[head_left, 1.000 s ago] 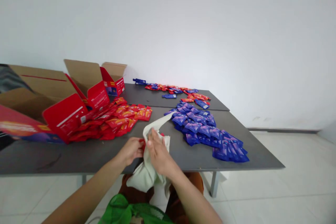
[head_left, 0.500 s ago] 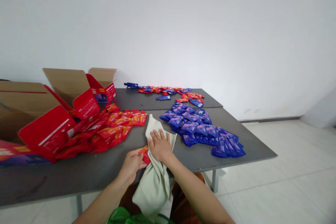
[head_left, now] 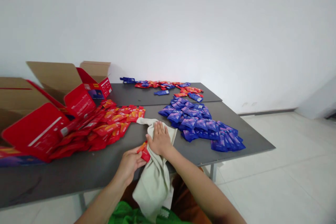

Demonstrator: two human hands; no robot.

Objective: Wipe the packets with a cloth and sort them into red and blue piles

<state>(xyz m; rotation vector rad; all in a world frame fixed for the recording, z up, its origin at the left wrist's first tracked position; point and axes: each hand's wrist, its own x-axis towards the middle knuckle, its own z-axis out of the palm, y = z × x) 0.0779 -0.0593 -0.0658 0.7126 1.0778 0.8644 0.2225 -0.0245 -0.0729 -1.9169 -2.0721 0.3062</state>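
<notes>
A pale cloth bag (head_left: 153,178) lies over the near edge of the dark grey table (head_left: 78,168) and hangs down toward my lap. My right hand (head_left: 159,140) rests flat on the bag with its fingers stretched out. My left hand (head_left: 131,162) pinches a red sachet (head_left: 145,152) at the bag's left edge, partly tucked under the cloth. A heap of red sachets (head_left: 105,126) spreads to the left of the bag. A heap of blue sachets (head_left: 202,126) lies to its right.
Open red cardboard boxes (head_left: 52,112) stand at the table's left. A second table behind carries mixed red and blue sachets (head_left: 168,87). A green mesh thing (head_left: 126,215) lies in my lap. White tiled floor stretches to the right, a white wall stands behind.
The view has shifted slightly. My right hand went from gripping the cloth to lying flat on it, and the bag's top end has folded over. My left hand keeps the red sachet.
</notes>
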